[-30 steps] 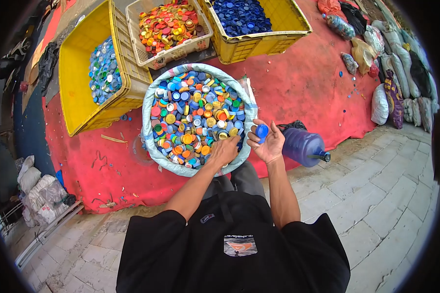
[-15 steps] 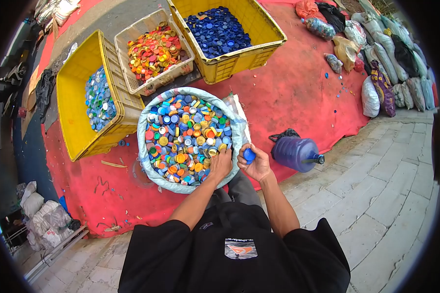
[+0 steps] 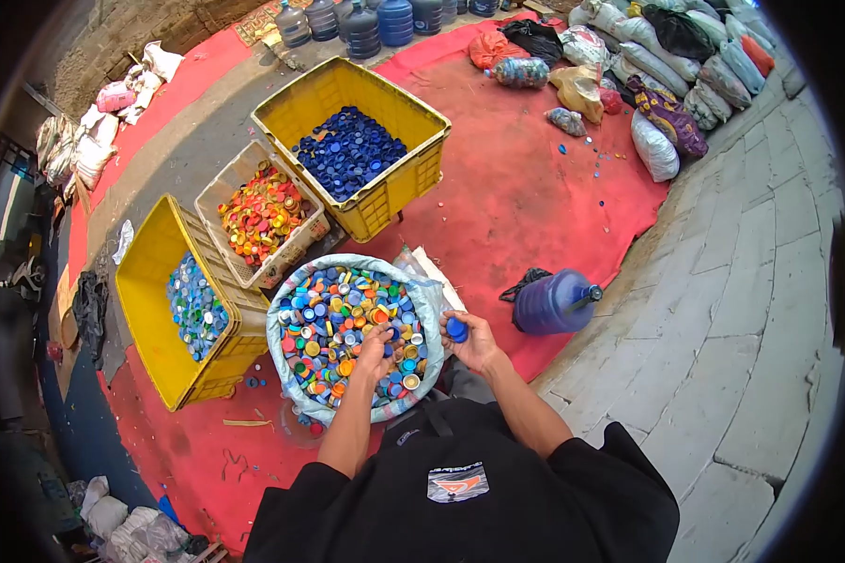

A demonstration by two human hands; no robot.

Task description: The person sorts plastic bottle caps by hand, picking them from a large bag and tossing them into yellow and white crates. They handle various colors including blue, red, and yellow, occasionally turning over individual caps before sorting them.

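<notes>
Blue cap (image 3: pixel 457 329): located in the right hand (image 3: pixel 476 345), gripped between thumb and fingers, just beside the right rim of the sack. Left hand (image 3: pixel 373 355): positioned over the sack's contents with fingers bent; whether it grips a cap cannot be told.

Pale sack (image 3: pixel 429 305): stands directly in front of the person, mouth open and edge rolled outward. Contents: mixed caps (image 3: pixel 321 347) in blue, orange, yellow, green, white and red, heaped close to the rim.

Beyond it, three containers stand close together. Left yellow crate (image 3: pixel 148 298): mostly light blue caps (image 3: pixel 195 310), some green and white. Cream crate (image 3: pixel 294 251), in the middle: red, orange and yellow caps (image 3: pixel 261 214). Far yellow crate (image 3: pixel 390 208): dark blue caps (image 3: pixel 349 150) across its floor.

Right of the sack, a large bluish jug (image 3: pixel 549 302) lies on its side.
</notes>
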